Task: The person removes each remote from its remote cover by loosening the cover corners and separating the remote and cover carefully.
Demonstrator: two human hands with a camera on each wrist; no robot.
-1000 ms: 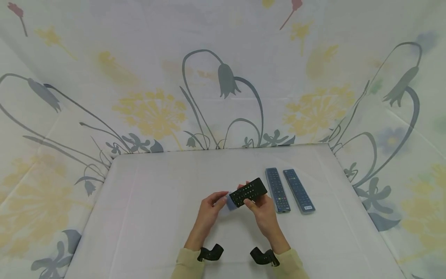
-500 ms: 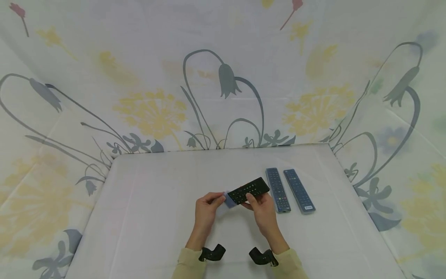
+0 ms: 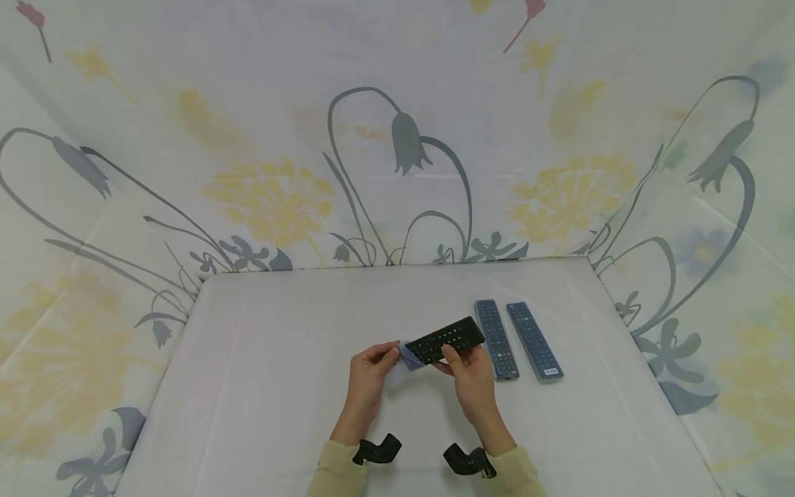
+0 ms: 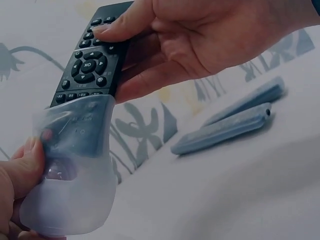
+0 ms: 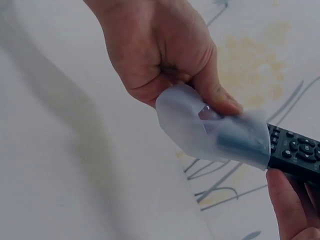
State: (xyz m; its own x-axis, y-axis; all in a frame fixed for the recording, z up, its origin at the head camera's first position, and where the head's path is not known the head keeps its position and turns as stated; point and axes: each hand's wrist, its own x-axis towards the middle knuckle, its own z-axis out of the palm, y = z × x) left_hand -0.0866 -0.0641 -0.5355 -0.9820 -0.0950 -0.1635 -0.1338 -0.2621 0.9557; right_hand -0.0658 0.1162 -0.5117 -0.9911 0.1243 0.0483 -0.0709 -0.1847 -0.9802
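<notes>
White table (image 3: 279,359), remote (image 3: 447,338) between 2 hands (image 3: 368,369) (image 3: 470,376)

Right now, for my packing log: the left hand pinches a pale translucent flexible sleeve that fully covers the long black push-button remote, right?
Not fully covered: the left wrist view shows the sleeve covering only one end of the remote.

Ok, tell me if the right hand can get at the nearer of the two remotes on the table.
Probably not while the right hand grips the black remote; otherwise the way looks free, as the nearer remote lies close by, nothing resting on it.
</notes>
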